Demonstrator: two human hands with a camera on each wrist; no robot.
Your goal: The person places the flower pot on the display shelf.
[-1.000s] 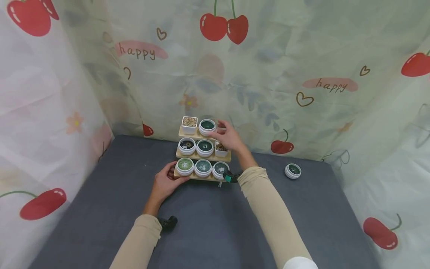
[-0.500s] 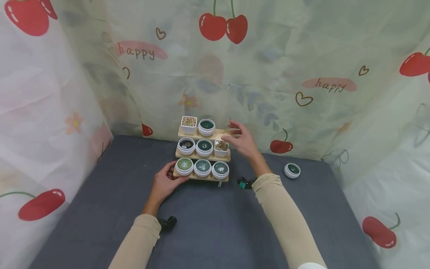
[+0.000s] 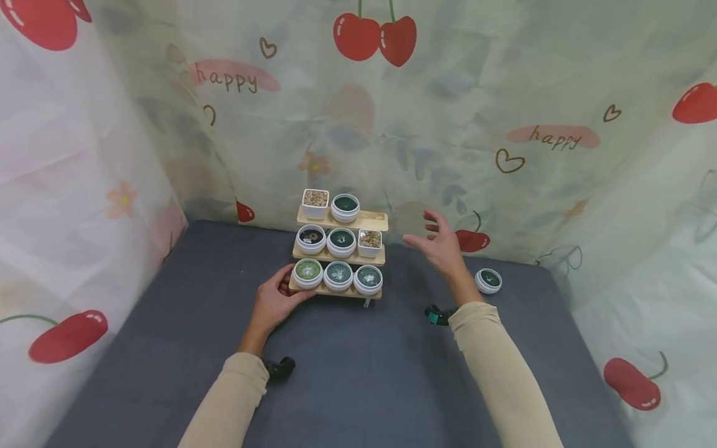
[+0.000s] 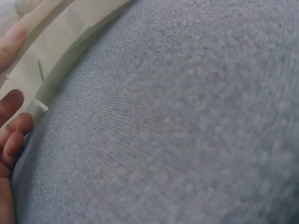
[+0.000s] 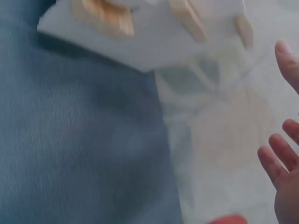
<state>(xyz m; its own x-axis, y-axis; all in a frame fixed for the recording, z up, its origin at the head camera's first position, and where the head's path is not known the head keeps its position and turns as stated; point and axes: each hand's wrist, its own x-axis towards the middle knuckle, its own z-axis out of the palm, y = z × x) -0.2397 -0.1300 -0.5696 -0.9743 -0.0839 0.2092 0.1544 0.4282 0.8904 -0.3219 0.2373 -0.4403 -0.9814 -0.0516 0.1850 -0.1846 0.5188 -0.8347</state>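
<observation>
A three-tier wooden stand (image 3: pixel 373 220) carries small white pots. On its top board sit a square pot of pale grains (image 3: pixel 315 204) and a round pot with dark green filling (image 3: pixel 345 208). The middle board bears two round pots and a square one (image 3: pixel 370 242); three round pots (image 3: pixel 338 275) line the bottom board. My left hand (image 3: pixel 274 303) grips the left end of the bottom board, thumb in front, other fingers partly hidden behind. To the right of the stand, my right hand (image 3: pixel 441 249) hangs in the air, holding nothing, fingers spread apart from the thumb.
A lone round white pot (image 3: pixel 488 281) with dark green filling stands on the grey tabletop (image 3: pixel 347 386) at the right, beyond my right wrist. A cherry-print curtain (image 3: pixel 448 93) encloses the back and sides. Black wrist devices (image 3: pixel 439 315) sit below both hands.
My right hand has moved away from the round pot on the top board, out to the right, leaving that pot in place. The left hand keeps its hold on the stand.
</observation>
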